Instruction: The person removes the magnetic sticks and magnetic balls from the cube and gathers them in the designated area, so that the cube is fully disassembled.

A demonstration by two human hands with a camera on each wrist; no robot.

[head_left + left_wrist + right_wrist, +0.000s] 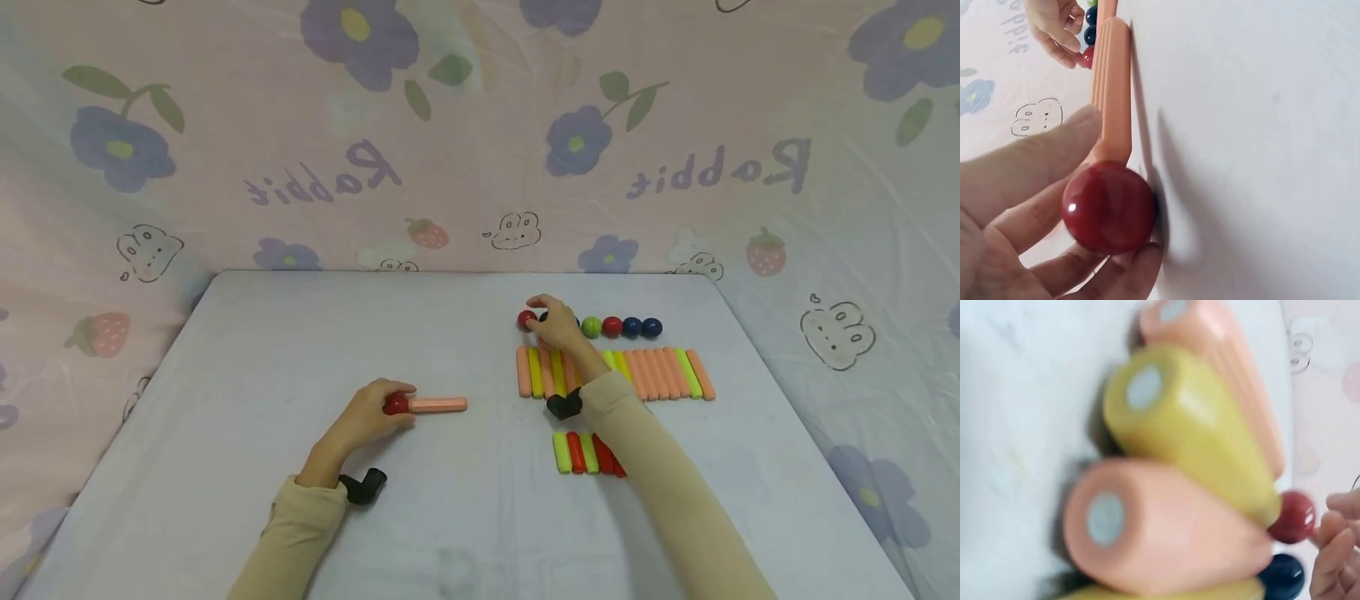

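My left hand [369, 414] grips a glossy red ball [1110, 207], its thumb and fingers around it. An orange ribbed stick [438, 405] lies end-on against that ball, pointing right; the left thumb rests along the stick's near end. My right hand [557, 323] reaches over the back row of balls, thumb against the red ball [527, 320] at its left end and forefinger above it. In the right wrist view its fingertips are beside this red ball [1296, 517], with a dark blue ball [1283, 577] alongside. The hand hides part of the row.
Nearer than the balls, orange and yellow sticks [652, 374] lie side by side. Shorter green and red sticks [576, 452] lie closer still, partly behind the right sleeve. Green, red and blue balls [632, 327] continue the row rightward. A patterned cloth [465, 150] hangs behind the white table [300, 333].
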